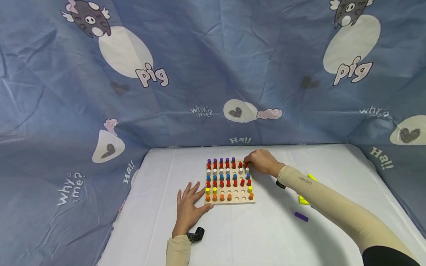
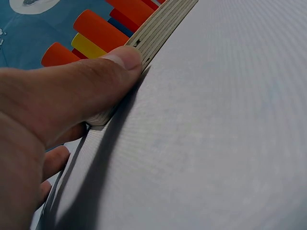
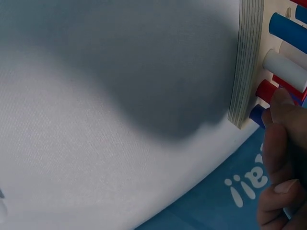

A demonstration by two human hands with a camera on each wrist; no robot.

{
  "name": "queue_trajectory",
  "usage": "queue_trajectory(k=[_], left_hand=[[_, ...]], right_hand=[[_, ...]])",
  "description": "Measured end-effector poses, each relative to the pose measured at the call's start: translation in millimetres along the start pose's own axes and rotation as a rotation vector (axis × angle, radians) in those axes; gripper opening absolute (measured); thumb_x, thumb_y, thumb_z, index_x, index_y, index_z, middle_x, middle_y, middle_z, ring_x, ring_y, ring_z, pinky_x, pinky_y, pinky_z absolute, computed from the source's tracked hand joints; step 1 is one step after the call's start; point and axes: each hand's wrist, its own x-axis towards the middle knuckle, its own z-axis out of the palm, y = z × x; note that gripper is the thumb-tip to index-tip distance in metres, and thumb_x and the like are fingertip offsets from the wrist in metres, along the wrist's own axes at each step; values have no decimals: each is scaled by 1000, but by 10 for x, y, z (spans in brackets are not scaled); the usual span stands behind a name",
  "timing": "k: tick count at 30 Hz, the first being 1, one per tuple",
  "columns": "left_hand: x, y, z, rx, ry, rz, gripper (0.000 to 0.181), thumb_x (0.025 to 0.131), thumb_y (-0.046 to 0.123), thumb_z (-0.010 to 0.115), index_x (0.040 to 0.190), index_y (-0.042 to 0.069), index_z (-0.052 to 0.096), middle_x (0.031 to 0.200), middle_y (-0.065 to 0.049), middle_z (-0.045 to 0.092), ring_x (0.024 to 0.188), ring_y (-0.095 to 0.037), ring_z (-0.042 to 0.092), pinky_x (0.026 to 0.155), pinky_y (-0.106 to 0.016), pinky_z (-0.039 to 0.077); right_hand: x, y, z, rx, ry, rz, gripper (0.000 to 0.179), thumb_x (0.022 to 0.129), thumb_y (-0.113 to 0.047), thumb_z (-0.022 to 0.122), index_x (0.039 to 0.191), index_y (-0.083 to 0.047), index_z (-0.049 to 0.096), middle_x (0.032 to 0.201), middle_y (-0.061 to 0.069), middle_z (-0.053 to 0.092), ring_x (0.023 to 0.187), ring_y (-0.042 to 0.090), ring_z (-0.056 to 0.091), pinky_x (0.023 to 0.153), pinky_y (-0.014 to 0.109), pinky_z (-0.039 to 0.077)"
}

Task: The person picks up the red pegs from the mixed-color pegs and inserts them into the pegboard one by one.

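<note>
A wooden pegboard (image 1: 233, 203) stands on the white tabletop, filled with rows of purple, red, white, blue, yellow and orange pegs; several holes show bare. My left hand (image 1: 189, 207) rests at its near left corner, fingers spread along the left side. In the left wrist view the thumb (image 2: 112, 67) presses against the board's front edge. At the far right corner my right hand (image 1: 264, 162) pinches a purple peg (image 3: 257, 115) between thumb and index finger. Beside it stands a red peg (image 3: 265, 90), close to the thumb. The peg's upper end is hidden by the fingers.
Right of the board, a loose purple peg (image 1: 301, 216) lies on the white tabletop (image 1: 259, 236). Several yellow pegs (image 1: 303, 200) lie partly hidden beneath the right forearm (image 1: 326, 203). A blue printed cloth (image 1: 206, 85) hangs behind and around the table.
</note>
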Motion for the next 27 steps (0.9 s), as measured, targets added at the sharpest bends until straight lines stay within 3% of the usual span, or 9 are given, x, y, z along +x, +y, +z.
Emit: queue_trajectory(k=[10,18,23,27], left_hand=[[25,-12,12,-5,-3,4,74,69,57,83,129,18,67,150,-5,49,147,-34,30,119,-65,6],[37,-40,7,-5,-7,4,74,69,57,83,130,18,67,149,-6,50,147,-35,30,119,-65,5],[26,-74,-14,-29,-30,6,77,69,58,82,133,17,64,149,-7,50,147,-36,29,118,-66,4],[8,-113,-98,-88,-73,-23,78,73,55,81,138,18,60,151,-5,48,147,-34,29,119,-64,4]], right_hand=[[-3,34,-23,-2,-26,-7,22,83,-14,79,104,-19,78,89,-4,77,72,7,69,62,32,58],[-26,31,-122,32,-55,-1,29,80,-12,81,108,-20,77,85,-4,77,73,11,70,66,36,58],[-142,91,-252,44,-64,2,35,77,-20,85,111,-17,76,85,-3,76,76,16,71,67,38,58],[-323,215,-396,39,-42,17,38,76,-28,86,110,-16,75,86,-2,77,74,16,72,60,33,57]])
